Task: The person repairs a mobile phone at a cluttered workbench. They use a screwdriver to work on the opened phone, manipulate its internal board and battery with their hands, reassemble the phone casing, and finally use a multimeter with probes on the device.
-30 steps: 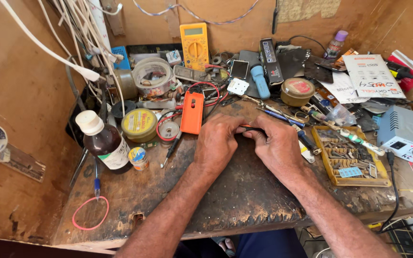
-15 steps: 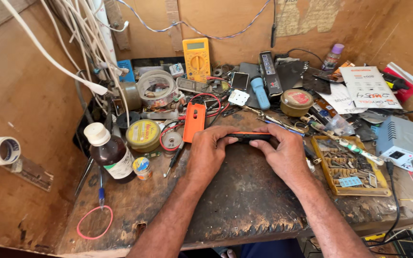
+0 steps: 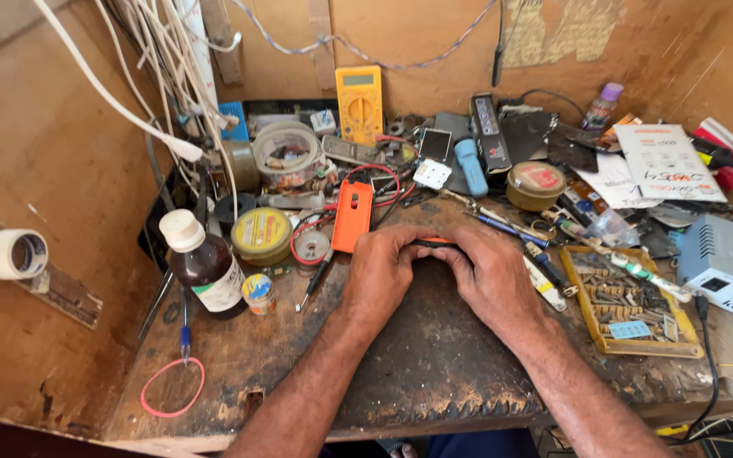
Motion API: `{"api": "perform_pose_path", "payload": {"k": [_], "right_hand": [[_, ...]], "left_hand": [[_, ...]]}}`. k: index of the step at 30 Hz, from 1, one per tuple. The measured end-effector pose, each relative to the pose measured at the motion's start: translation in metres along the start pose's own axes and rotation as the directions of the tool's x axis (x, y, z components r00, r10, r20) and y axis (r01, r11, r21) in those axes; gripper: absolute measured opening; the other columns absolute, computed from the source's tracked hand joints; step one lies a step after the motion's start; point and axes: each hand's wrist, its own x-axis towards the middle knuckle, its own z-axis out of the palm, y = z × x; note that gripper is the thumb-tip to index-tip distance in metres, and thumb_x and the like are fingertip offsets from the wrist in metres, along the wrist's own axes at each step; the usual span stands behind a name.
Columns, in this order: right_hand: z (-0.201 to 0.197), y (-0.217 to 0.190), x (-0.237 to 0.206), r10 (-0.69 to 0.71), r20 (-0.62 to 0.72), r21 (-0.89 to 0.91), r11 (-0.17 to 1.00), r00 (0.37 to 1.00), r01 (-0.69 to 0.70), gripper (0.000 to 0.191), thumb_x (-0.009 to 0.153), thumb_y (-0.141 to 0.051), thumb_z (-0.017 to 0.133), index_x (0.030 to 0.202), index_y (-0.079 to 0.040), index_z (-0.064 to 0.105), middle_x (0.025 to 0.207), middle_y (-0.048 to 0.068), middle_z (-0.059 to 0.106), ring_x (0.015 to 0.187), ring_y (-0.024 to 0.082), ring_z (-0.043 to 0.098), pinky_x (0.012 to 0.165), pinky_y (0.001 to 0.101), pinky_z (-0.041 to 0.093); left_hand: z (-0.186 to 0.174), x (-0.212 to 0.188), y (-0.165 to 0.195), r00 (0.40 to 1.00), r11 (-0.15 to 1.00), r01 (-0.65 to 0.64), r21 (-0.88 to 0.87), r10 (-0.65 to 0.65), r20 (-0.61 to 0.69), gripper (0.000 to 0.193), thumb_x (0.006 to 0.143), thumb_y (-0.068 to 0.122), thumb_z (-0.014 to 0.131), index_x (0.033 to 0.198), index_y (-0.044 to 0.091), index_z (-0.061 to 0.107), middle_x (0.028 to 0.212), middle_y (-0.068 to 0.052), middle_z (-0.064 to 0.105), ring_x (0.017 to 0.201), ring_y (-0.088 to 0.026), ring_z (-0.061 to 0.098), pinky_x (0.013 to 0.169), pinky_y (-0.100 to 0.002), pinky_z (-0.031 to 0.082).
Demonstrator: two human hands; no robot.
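My left hand (image 3: 381, 276) and my right hand (image 3: 489, 276) rest side by side on the worn wooden workbench (image 3: 434, 373). Both close on a small dark flat device with an orange edge (image 3: 431, 243), held between the fingertips; most of it is hidden by my fingers. An orange phone shell (image 3: 353, 215) lies just beyond my left hand. A screwdriver (image 3: 313, 282) lies to the left of that hand.
A brown bottle with a white cap (image 3: 204, 263), a yellow tin (image 3: 261, 234) and a red rubber band (image 3: 172, 388) are at the left. A yellow multimeter (image 3: 360, 103) leans on the back wall. A parts tray (image 3: 629, 301) and grey power supply (image 3: 727, 261) sit right.
The camera has moved slightly. My hands have stayed together on the small device, with only small shifts of the fingers.
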Motion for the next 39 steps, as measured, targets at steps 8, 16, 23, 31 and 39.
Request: {"api": "perform_pose_path", "payload": {"k": [8, 16, 23, 31, 39], "right_hand": [[0.009, 0.002, 0.006, -0.002, -0.053, -0.095, 0.995, 0.999, -0.003, 0.013, 0.085, -0.006, 0.074, 0.09, -0.001, 0.063, 0.08, 0.015, 0.064, 0.082, 0.037, 0.064, 0.075, 0.0479, 0.049], [0.009, 0.003, 0.001, 0.302, -0.082, 0.227, 0.934, 0.95, -0.277, 0.018, 0.095, -0.017, 0.071, 0.106, -0.003, 0.071, 0.091, 0.012, 0.077, 0.078, 0.019, 0.074, 0.068, 0.0339, 0.055], [0.011, 0.007, -0.001, 0.265, -0.053, 0.209, 0.946, 0.963, -0.249, 0.023, 0.1, -0.022, 0.067, 0.11, 0.0, 0.069, 0.091, 0.012, 0.075, 0.08, 0.016, 0.072, 0.069, 0.0313, 0.055], [0.011, 0.01, -0.005, 0.236, -0.062, 0.368, 0.909, 0.97, -0.197, 0.031, 0.1, -0.024, 0.069, 0.118, 0.001, 0.068, 0.098, 0.009, 0.07, 0.081, 0.014, 0.065, 0.07, 0.0264, 0.053], [0.002, 0.017, 0.002, 0.577, -0.02, 0.856, 0.432, 0.817, -0.284, 0.021, 0.103, -0.013, 0.07, 0.116, 0.002, 0.067, 0.096, 0.013, 0.07, 0.071, 0.011, 0.066, 0.067, 0.0257, 0.059]], "left_hand": [[-0.001, 0.002, 0.004, 0.995, 0.982, -0.092, 0.165, 0.097, -0.028, 0.029, 0.082, -0.012, 0.067, 0.106, 0.001, 0.075, 0.102, -0.018, 0.076, 0.099, -0.036, 0.073, 0.083, -0.044, 0.057], [0.01, 0.004, -0.007, 0.968, 0.889, 0.228, -0.397, -0.252, -0.008, 0.024, 0.09, -0.006, 0.069, 0.113, -0.004, 0.072, 0.094, -0.006, 0.077, 0.084, -0.009, 0.069, 0.073, -0.027, 0.06], [0.01, 0.007, -0.008, 0.936, 0.817, 0.29, -0.498, -0.35, -0.028, 0.025, 0.089, -0.002, 0.072, 0.115, -0.002, 0.073, 0.094, -0.004, 0.077, 0.08, -0.006, 0.07, 0.068, -0.023, 0.061], [0.0, 0.011, 0.016, 0.951, 0.886, 0.17, -0.431, -0.262, -0.163, 0.046, 0.088, 0.011, 0.078, 0.13, 0.003, 0.061, 0.092, -0.007, 0.078, 0.082, -0.007, 0.068, 0.071, -0.022, 0.054], [0.015, 0.008, 0.005, 0.962, 0.809, 0.275, -0.519, -0.236, 0.141, 0.034, 0.089, 0.006, 0.078, 0.12, 0.0, 0.066, 0.098, -0.007, 0.077, 0.088, -0.008, 0.069, 0.077, -0.026, 0.057]]}}
